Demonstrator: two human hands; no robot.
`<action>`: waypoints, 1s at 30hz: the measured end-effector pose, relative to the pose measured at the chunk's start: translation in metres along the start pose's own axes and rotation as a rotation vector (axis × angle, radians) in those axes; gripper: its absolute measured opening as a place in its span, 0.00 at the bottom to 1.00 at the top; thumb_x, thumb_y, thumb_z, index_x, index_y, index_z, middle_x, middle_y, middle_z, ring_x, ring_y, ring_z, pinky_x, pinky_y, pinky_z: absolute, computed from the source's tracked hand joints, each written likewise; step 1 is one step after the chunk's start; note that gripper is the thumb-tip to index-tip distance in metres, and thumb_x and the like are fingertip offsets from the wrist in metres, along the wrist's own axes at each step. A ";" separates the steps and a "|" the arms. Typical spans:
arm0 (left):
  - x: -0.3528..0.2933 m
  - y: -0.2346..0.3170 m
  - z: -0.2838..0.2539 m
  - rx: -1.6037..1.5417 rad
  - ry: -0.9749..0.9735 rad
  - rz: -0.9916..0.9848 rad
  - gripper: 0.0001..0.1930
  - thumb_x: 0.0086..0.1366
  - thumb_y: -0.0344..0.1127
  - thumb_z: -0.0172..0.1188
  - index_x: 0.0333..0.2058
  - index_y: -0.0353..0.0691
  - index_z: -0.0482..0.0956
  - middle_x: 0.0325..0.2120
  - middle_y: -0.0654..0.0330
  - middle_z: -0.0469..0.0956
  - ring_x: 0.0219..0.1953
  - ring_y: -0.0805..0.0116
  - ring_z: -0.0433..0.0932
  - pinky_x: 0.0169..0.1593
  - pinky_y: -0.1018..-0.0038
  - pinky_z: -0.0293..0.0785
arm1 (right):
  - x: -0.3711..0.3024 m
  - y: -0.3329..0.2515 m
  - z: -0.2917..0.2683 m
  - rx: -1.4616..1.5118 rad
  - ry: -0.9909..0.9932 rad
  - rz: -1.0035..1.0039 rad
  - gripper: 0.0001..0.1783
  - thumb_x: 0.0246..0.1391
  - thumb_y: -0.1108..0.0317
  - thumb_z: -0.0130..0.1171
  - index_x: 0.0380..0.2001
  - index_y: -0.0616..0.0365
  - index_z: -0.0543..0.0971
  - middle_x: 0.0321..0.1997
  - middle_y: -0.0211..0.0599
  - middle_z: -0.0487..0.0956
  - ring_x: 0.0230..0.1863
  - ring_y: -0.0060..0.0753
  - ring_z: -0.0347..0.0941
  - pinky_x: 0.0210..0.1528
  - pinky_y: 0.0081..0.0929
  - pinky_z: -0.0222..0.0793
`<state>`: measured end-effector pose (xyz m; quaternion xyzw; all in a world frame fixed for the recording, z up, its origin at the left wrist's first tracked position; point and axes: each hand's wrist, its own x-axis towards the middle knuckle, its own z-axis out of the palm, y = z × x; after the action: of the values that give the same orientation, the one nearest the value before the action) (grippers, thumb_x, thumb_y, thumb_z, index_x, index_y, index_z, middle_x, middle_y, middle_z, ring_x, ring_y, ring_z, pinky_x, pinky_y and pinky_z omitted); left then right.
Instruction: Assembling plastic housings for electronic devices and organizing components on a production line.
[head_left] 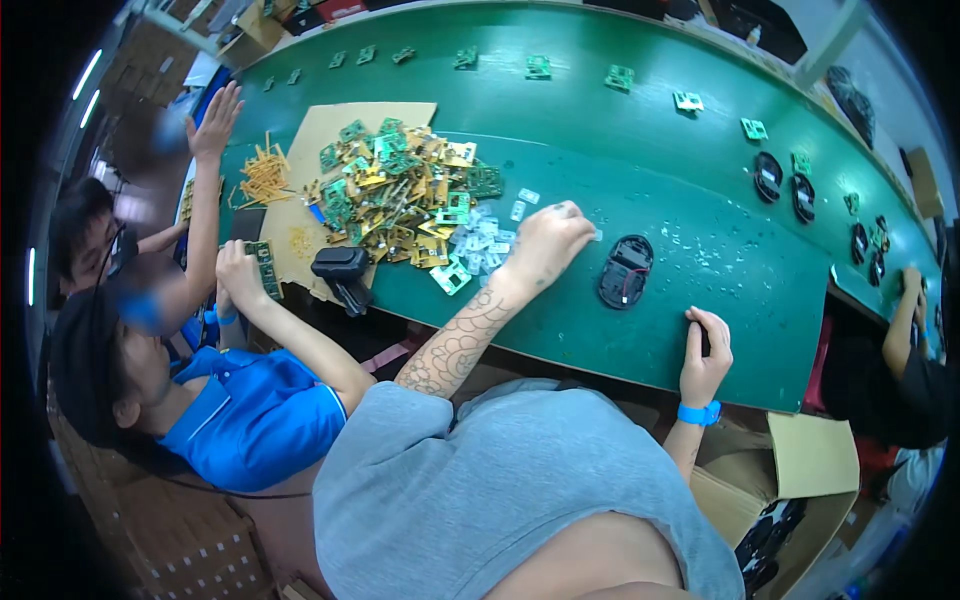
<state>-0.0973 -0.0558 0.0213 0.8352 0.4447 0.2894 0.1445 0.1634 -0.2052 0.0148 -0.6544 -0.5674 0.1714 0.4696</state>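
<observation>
My left hand [548,240] reaches over the green table with its fingers pinched together. A small translucent plastic piece [598,235] shows at its fingertips. Just right of it lies an oval black plastic housing [627,272], its hollow inside facing up, with a thin red wire in it. At the table's near edge, my right hand [706,355] has its fingers curled toward the thumb; whatever they hold, if anything, cannot be made out. Left of my left hand is a pile of translucent plastic pieces [480,240], beside a heap of green and yellow circuit boards [400,190].
The heap rests partly on a cardboard sheet [330,120], near yellow strips [265,175] and a black device [342,265]. Circuit boards and black housings [768,178] line the table's far side. A co-worker in a blue shirt [265,420] sits left. An open carton [815,455] stands lower right.
</observation>
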 end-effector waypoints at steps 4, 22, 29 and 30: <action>-0.002 0.002 -0.001 -0.009 -0.007 -0.013 0.04 0.61 0.31 0.65 0.34 0.41 0.85 0.36 0.63 0.81 0.34 0.62 0.80 0.40 0.69 0.76 | 0.000 -0.002 0.000 -0.071 -0.011 -0.030 0.14 0.55 0.79 0.58 0.44 0.57 0.84 0.45 0.36 0.84 0.47 0.38 0.77 0.54 0.33 0.71; 0.008 0.051 -0.010 -0.088 -0.156 0.014 0.02 0.59 0.31 0.65 0.32 0.41 0.84 0.32 0.61 0.79 0.34 0.61 0.79 0.40 0.69 0.76 | -0.008 -0.025 0.045 -0.353 -0.202 -0.198 0.24 0.51 0.67 0.65 0.54 0.41 0.81 0.67 0.31 0.72 0.69 0.40 0.63 0.67 0.42 0.57; 0.007 0.058 0.000 0.127 -0.190 0.170 0.02 0.60 0.31 0.65 0.31 0.42 0.83 0.33 0.63 0.77 0.35 0.64 0.78 0.40 0.71 0.75 | -0.005 -0.028 0.046 -0.329 -0.154 -0.187 0.17 0.52 0.66 0.65 0.47 0.46 0.83 0.63 0.32 0.74 0.65 0.40 0.66 0.64 0.41 0.60; 0.007 0.059 -0.001 0.144 -0.194 0.166 0.02 0.60 0.31 0.64 0.31 0.42 0.83 0.33 0.63 0.77 0.35 0.64 0.78 0.40 0.71 0.75 | -0.004 -0.030 0.047 -0.326 -0.136 -0.187 0.15 0.53 0.66 0.65 0.46 0.47 0.83 0.61 0.33 0.75 0.63 0.40 0.68 0.63 0.40 0.62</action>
<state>-0.0559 -0.0833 0.0541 0.9014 0.3779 0.1854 0.1020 0.1094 -0.1916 0.0146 -0.6532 -0.6763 0.0768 0.3317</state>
